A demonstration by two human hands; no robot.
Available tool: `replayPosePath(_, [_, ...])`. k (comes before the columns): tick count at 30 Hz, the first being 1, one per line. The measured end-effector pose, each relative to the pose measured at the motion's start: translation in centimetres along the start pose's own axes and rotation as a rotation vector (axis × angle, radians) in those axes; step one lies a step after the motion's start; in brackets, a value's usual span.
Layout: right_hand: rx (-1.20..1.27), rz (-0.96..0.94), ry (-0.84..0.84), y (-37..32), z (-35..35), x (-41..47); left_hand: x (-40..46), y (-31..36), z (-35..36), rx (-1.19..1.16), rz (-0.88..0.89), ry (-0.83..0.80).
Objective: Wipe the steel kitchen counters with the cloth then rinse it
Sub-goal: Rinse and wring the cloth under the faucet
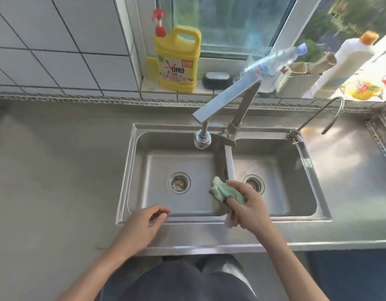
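Observation:
My right hand (pixel 246 205) grips a bunched green cloth (pixel 222 190) over the divider of the steel double sink (pixel 131 170). The cloth sticks out to the left of my fingers, above the left basin's right side. My left hand (pixel 146 222) hovers at the sink's front rim with fingers loosely curled and nothing in it. The steel counter (pixel 57 170) spreads to the left and right of the sink. A square steel tap (pixel 222 101) reaches over the left basin; I see no water running from it.
A thin curved second tap (pixel 331 114) stands at the right basin's back corner. On the window sill stand a yellow detergent jug (pixel 178 61), a dark soap dish (pixel 217 79), a clear plastic bottle (pixel 274 61) and a white bottle (pixel 348 61). Each basin has a drain strainer.

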State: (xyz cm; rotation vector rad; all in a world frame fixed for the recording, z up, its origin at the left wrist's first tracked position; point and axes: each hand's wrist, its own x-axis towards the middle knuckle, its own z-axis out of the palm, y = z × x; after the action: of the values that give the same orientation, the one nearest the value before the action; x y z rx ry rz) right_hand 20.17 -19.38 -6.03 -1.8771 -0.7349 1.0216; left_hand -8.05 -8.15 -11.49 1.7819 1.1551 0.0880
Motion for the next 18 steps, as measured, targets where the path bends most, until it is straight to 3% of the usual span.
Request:
replayPosePath(5, [0.325, 0.2, -0.089, 0.0, 2.5, 5.0, 7.1, 3.3, 1.2, -0.429, -0.17, -0.068])
replayPosePath(9, [0.697, 0.481, -0.213, 0.9, 4.5, 8.5, 12.1, 4.9, 3.5, -1.012, -0.52, -0.06])
replayPosePath(12, [0.899, 0.584, -0.266, 1.7, 5.6, 10.5, 13.7, 5.4, 4.8, -1.33, -0.576, -0.177])
replayPosePath(14, [0.933, 0.601, -0.316, 2.3, 5.9, 11.5, 14.2, 6.0, 5.3, -1.437, -0.524, -0.165])
replayPosePath(18, [0.759, 0.608, -0.334, 3.7, 5.4, 13.5, 15.5, 6.6, 6.2, -1.354, -0.495, -0.029])
